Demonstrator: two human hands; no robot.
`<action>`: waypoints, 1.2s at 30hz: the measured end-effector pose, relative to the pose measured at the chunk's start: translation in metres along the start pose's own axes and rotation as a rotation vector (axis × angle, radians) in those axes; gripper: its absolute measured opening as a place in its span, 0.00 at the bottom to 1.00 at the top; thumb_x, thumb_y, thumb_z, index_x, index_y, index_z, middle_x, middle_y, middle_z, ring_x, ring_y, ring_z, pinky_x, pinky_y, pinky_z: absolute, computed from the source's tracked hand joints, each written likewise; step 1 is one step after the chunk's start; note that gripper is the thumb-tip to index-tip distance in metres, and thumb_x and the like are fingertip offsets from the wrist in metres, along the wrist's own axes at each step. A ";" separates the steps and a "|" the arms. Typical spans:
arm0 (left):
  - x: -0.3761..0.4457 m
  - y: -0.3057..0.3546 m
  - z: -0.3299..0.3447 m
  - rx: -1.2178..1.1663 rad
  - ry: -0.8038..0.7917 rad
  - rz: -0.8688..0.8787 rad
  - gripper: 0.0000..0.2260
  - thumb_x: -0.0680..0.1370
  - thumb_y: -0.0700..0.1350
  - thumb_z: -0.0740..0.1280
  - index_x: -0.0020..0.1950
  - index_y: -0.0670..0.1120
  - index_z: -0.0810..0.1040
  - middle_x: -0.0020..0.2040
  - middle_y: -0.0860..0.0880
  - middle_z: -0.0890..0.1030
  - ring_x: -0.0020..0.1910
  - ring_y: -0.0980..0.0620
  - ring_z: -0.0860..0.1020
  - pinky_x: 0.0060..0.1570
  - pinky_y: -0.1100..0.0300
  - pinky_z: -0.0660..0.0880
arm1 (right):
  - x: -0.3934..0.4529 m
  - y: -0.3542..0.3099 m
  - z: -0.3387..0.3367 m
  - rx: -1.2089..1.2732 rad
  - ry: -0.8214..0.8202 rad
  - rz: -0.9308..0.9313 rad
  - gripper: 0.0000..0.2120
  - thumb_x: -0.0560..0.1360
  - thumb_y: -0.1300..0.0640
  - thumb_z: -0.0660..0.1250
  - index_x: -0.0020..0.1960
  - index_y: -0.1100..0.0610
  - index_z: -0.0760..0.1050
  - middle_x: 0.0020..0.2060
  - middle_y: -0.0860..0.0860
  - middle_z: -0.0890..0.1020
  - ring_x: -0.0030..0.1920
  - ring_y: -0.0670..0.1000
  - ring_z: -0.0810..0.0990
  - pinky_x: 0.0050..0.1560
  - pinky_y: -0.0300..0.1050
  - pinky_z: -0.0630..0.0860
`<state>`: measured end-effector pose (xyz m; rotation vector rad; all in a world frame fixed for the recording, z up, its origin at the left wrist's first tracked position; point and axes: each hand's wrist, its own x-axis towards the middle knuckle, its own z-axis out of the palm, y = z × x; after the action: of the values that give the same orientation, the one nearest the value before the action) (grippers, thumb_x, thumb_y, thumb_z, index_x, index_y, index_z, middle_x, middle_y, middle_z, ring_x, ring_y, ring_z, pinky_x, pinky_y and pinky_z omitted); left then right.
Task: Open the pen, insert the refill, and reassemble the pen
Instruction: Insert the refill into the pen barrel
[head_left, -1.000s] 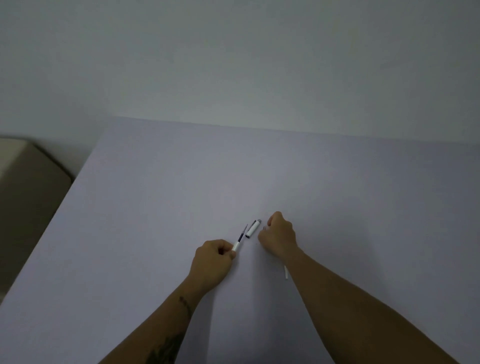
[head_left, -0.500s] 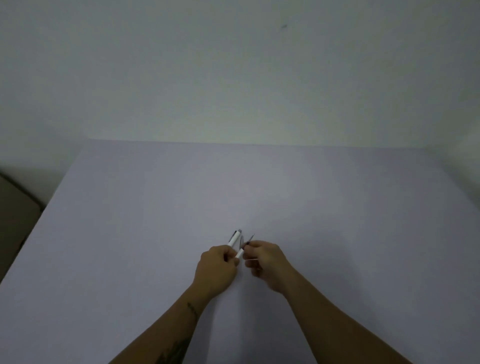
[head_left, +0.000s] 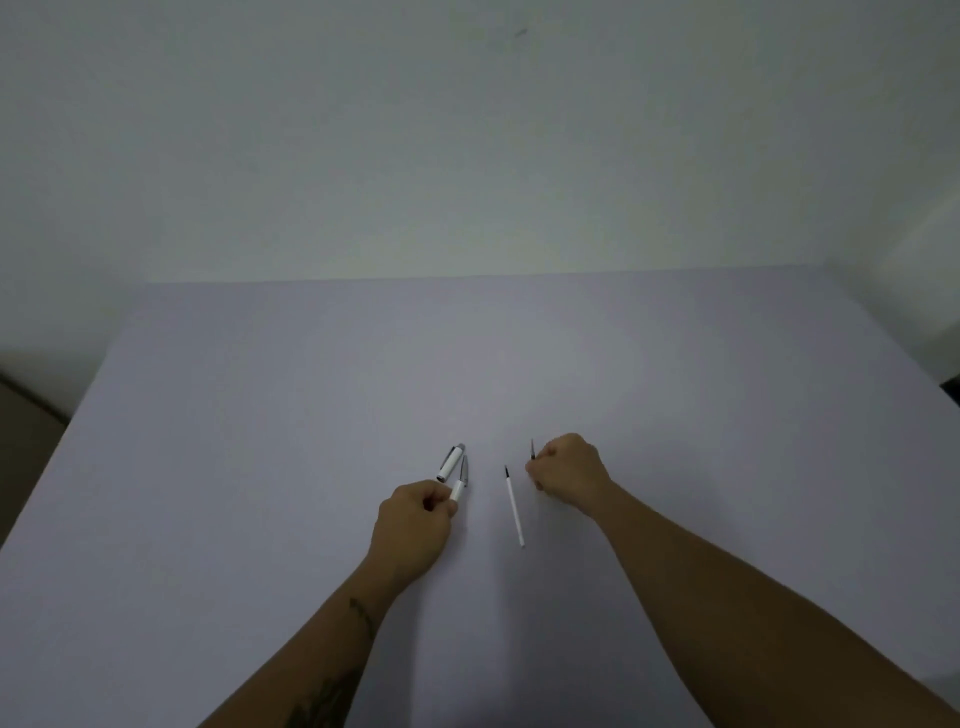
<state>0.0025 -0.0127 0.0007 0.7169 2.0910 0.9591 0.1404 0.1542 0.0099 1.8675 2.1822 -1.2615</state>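
White and grey, the pen body (head_left: 460, 480) is sticking out of the left hand (head_left: 413, 525), whose fingers are curling closed around its lower end, tip pointing away. Just beside it, the pen cap (head_left: 451, 463) is lying on the pale table (head_left: 260, 467). The right hand (head_left: 566, 470) is pinching a thin dark-tipped refill (head_left: 532, 450), fingers pressed together. Between the two hands, a second white refill (head_left: 514, 506) is resting flat on the table, apart from both.
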 end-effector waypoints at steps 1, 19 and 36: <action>0.000 0.000 0.000 -0.008 -0.001 -0.002 0.05 0.76 0.43 0.67 0.44 0.48 0.82 0.35 0.52 0.80 0.31 0.55 0.74 0.32 0.64 0.70 | 0.000 0.006 0.003 -0.091 -0.005 0.011 0.10 0.70 0.57 0.69 0.44 0.64 0.83 0.41 0.58 0.86 0.44 0.57 0.84 0.48 0.47 0.81; -0.005 -0.012 0.007 -0.116 -0.036 -0.057 0.08 0.77 0.44 0.67 0.40 0.53 0.82 0.36 0.52 0.81 0.33 0.55 0.75 0.33 0.64 0.71 | -0.020 0.007 0.044 -0.331 0.114 -0.134 0.08 0.71 0.50 0.65 0.43 0.55 0.74 0.47 0.55 0.81 0.47 0.59 0.81 0.42 0.43 0.71; -0.008 -0.004 -0.014 -0.153 0.039 -0.075 0.07 0.74 0.38 0.67 0.44 0.47 0.84 0.38 0.49 0.81 0.37 0.52 0.76 0.41 0.60 0.75 | -0.043 -0.057 0.041 0.288 0.146 -0.270 0.11 0.73 0.56 0.64 0.33 0.55 0.74 0.29 0.51 0.83 0.33 0.53 0.84 0.36 0.47 0.79</action>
<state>-0.0046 -0.0265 0.0076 0.5418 2.0367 1.0857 0.0856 0.0978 0.0346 1.8568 2.5165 -1.6111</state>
